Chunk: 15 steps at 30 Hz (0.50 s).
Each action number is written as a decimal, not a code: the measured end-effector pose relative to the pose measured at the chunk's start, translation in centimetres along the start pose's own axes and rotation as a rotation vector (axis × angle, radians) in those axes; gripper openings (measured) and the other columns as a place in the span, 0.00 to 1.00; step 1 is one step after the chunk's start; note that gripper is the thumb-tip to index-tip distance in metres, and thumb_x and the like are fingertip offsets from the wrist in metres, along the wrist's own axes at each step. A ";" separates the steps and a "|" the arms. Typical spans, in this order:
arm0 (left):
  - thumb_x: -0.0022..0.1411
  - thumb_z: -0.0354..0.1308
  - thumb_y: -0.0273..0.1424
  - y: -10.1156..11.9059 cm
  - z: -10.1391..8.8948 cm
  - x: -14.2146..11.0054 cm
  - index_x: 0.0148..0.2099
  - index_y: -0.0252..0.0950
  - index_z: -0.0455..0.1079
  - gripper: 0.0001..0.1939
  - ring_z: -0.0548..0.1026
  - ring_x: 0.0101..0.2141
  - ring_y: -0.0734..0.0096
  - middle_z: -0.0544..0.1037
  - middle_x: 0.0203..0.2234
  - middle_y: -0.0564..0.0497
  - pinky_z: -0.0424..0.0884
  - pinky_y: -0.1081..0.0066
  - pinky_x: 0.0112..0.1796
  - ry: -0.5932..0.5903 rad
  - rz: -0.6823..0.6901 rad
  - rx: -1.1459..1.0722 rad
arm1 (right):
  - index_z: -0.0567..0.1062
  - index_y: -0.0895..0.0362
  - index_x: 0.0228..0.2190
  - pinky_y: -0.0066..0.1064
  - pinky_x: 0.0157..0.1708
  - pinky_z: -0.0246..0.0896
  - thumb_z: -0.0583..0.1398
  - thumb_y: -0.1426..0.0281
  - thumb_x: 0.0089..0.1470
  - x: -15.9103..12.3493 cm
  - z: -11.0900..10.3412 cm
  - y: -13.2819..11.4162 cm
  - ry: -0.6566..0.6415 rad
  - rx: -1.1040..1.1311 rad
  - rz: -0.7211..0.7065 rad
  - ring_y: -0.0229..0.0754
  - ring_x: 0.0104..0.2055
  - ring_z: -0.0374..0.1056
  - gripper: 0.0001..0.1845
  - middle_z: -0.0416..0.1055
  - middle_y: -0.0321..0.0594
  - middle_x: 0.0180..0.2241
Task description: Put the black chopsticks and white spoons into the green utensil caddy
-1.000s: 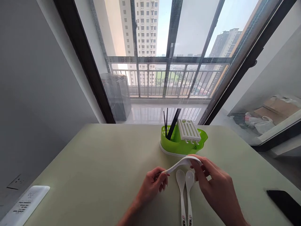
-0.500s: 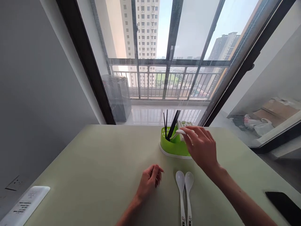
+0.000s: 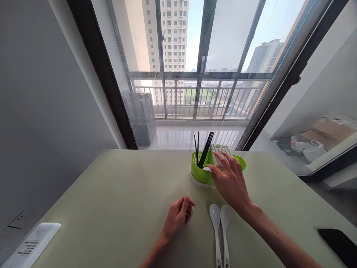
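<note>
A green utensil holder [image 3: 201,176] with a white base stands toward the back of the table. Thin black chopsticks [image 3: 205,150] lean in its left part. Over the holder is my right hand [image 3: 230,178], its fingers spread apart. Its thumb tip is at a white spoon [image 3: 207,169] lying low at the holder's front rim; most of that spoon is hidden. Two white spoons, a left one [image 3: 215,216] and a right one [image 3: 225,217], lie side by side on the table. To their left my left hand [image 3: 180,214] rests loosely curled, with nothing visible in it.
The pale green table [image 3: 125,193] reaches back to a glass door. A white power strip or box with printed labels [image 3: 36,240] lies at the left edge, and a dark phone-like object [image 3: 338,242] at the right. A wall socket [image 3: 19,219] is at far left.
My right hand has lowered toward the holder, and its fingers have spread. The white spoon it held raised above the holder now sits down at the rim. My left hand has stayed put.
</note>
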<state>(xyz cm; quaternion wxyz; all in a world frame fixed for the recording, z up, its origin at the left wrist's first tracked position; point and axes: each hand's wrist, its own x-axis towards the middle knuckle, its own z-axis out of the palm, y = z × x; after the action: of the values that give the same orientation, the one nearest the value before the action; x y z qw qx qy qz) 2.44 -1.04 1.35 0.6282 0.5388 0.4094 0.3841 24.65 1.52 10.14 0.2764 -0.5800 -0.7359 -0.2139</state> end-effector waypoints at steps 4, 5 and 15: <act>0.67 0.51 0.56 0.2 0.1 0.0 0.36 0.36 0.71 0.27 0.60 0.18 0.78 0.64 0.18 0.59 0.58 0.73 0.23 0.010 -0.005 0.008 | 0.80 0.55 0.47 0.59 0.65 0.53 0.58 0.70 0.66 -0.2 -1.2 -0.3 -0.013 0.022 -0.003 0.61 0.72 0.47 0.12 0.59 0.51 0.67; 0.66 0.51 0.57 0.2 0.1 0.0 0.36 0.36 0.71 0.28 0.60 0.18 0.78 0.64 0.18 0.59 0.58 0.73 0.23 0.014 -0.008 0.007 | 0.79 0.55 0.48 0.59 0.65 0.53 0.57 0.70 0.66 -0.3 -1.8 -0.5 -0.013 0.039 -0.001 0.61 0.72 0.46 0.13 0.60 0.51 0.67; 0.67 0.52 0.55 0.7 0.3 -0.2 0.36 0.36 0.71 0.26 0.59 0.19 0.78 0.64 0.18 0.59 0.57 0.74 0.23 0.006 -0.040 0.034 | 0.74 0.47 0.43 0.28 0.28 0.68 0.53 0.56 0.68 -9.9 -7.1 -2.8 -0.192 0.307 0.352 0.39 0.31 0.77 0.13 0.79 0.35 0.38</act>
<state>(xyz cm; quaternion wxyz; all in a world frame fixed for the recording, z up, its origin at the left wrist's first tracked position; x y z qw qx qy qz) 2.65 -1.28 2.12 0.6253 0.5401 0.4282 0.3660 24.74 -10.92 9.10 0.3232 -0.6682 -0.6701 0.0077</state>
